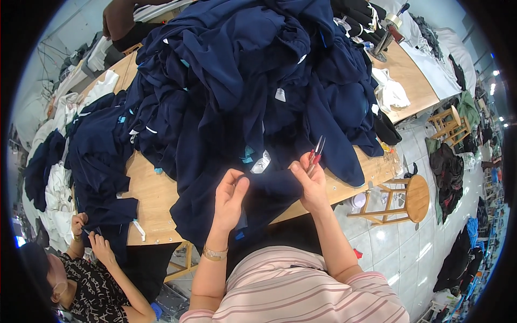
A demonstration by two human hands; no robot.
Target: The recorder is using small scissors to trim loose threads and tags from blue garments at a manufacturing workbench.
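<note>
A navy blue garment (pixel 272 184) is stretched between my two hands, its upper edge pulled fairly straight. My left hand (pixel 230 198) pinches one end of that edge between thumb and fingers. My right hand (pixel 311 185) pinches the other end and also holds red-handled thread snips (pixel 318 151), their metal tips pointing up and away from me. The rest of the garment hangs toward the table's near edge. Just beyond my hands, a white label (pixel 261 162) and a light blue tag (pixel 247 155) show against the dark cloth.
A tall heap of navy garments (pixel 215 70) covers much of the wooden table (pixel 148 185). At the left, a co-worker (pixel 89 269) handles similar dark cloth. A wooden stool (pixel 417 198) stands at the right, and dark clothing (pixel 451 177) lies on the tiled floor.
</note>
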